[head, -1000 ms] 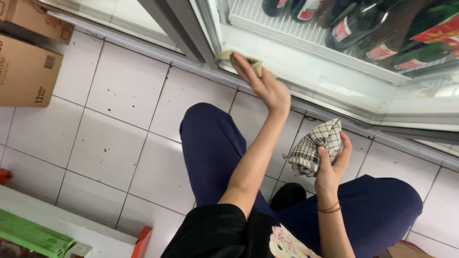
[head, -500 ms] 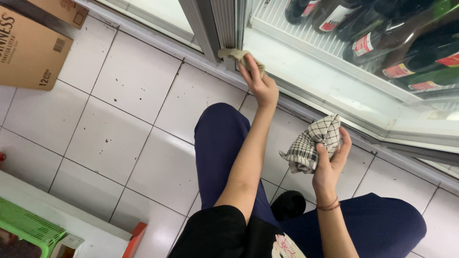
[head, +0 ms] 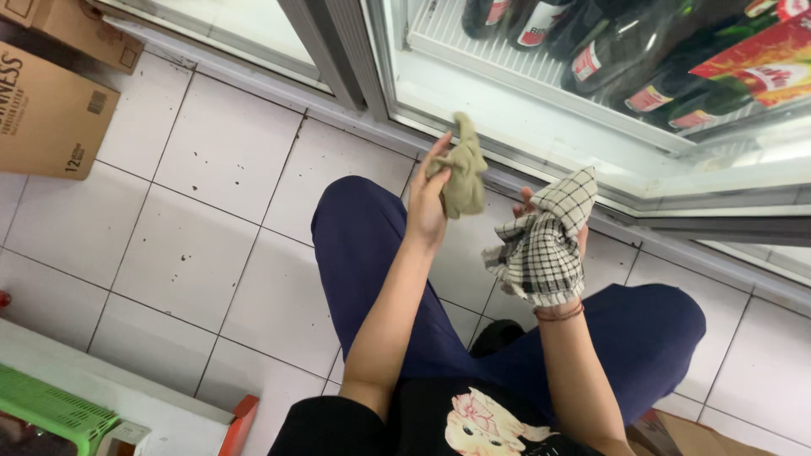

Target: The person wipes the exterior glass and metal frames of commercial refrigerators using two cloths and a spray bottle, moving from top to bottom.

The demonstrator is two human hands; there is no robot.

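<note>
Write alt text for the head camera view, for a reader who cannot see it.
A crouching person's left hand holds up a small olive cloth while the right hand grips a black-and-white checked cloth, both in front of an open fridge stocked with bottles. White floor tiles and cardboard boxes lie to the left.

A floor of large white tiles (head: 211, 253), speckled with small dark marks and crossed by grey grout lines, ran up to a glass-fronted cooler (head: 541, 127) with a pale metal frame. Dark bottles (head: 642, 59) lay on a white wire shelf (head: 473, 42) inside, brightly lit from within. Two brown cardboard boxes (head: 46, 110) stood against the upper left corner. At the lower left sat a white ledge (head: 101, 397), a green slatted crate (head: 51, 409) and a red edge (head: 239, 422).
</note>
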